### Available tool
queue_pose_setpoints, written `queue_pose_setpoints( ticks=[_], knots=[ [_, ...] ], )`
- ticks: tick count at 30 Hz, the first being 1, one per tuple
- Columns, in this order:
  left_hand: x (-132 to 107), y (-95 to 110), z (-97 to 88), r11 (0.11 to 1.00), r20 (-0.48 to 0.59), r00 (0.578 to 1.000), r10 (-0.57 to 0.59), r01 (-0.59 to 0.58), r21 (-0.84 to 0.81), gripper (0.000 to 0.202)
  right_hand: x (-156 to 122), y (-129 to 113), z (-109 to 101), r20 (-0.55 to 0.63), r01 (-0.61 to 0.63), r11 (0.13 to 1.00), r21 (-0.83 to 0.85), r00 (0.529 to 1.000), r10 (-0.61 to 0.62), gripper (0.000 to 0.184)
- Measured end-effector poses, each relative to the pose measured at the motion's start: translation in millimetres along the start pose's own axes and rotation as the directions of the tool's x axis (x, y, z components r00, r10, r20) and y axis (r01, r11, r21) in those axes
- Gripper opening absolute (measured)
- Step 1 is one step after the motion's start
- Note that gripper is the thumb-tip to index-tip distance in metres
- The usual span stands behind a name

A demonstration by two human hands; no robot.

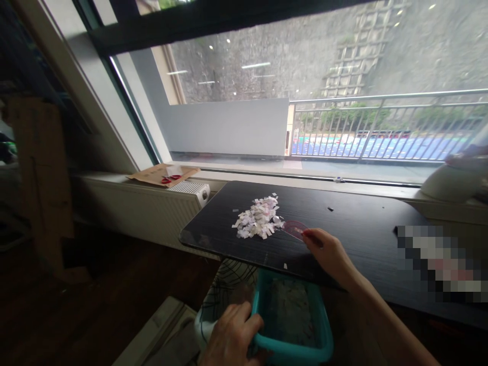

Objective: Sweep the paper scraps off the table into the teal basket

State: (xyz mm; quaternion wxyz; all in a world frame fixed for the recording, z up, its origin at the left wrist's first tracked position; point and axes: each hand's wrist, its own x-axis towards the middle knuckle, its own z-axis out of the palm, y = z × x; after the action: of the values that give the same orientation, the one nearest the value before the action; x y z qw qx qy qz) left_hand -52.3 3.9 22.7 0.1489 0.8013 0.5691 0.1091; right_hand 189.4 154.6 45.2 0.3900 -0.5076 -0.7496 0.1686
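A heap of small white paper scraps (259,218) lies on the dark desk (354,223) near its left end. My right hand (328,251) rests on the desk just right of the heap, fingers closed on a thin pinkish see-through disc (294,229) that touches the heap's right edge. Below the desk's front edge my left hand (231,335) grips the left rim of a teal plastic bin (297,325), which has pale scraps in its bottom.
A wire waste basket (224,284) stands under the desk left of the bin. A white radiator (152,208) runs along the wall, with cardboard and red scissors (171,178) on the sill. A white object (450,183) sits at the desk's far right.
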Motion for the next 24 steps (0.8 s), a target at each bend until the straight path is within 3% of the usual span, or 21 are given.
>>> queue_pose_setpoints(
  ticks=[4,8,11,14,17,21,24],
  knots=[
    [-3,-3,0.4,1.0,0.008,1.0,-0.011,0.011,0.009,0.021,-13,-10,2,0.078,0.029,1.0,0.004,0.997,-0.029,0.021],
    [-1,-1,-1.4,1.0,0.013,1.0,0.004,-0.003,-0.01,0.017,-60,-27,-21,0.212,0.016,1.0,-0.024,0.977,-0.01,0.022],
    [3,2,-0.1,0.999,0.021,0.999,0.035,-0.035,-0.013,0.013,-73,-31,-32,0.309,0.015,1.0,0.016,0.951,-0.02,0.024],
    [4,1,5.3,0.999,0.005,0.999,0.035,-0.035,0.021,0.015,-52,-24,-23,0.156,0.022,0.999,0.037,0.987,-0.028,0.022],
    [4,-6,14.9,0.993,-0.031,0.997,0.068,-0.065,0.096,0.021,-11,-16,3,0.043,-0.054,0.995,0.083,0.998,0.051,0.029],
    [3,-18,28.2,0.964,-0.052,0.983,0.175,-0.16,0.213,0.023,25,-18,33,0.011,-0.036,0.998,0.042,0.999,0.036,0.028],
    [3,-23,33.2,0.957,-0.05,0.98,0.191,-0.175,0.231,0.02,22,-22,36,0.035,-0.008,1.0,0.011,0.999,0.007,0.023]
  ],
)
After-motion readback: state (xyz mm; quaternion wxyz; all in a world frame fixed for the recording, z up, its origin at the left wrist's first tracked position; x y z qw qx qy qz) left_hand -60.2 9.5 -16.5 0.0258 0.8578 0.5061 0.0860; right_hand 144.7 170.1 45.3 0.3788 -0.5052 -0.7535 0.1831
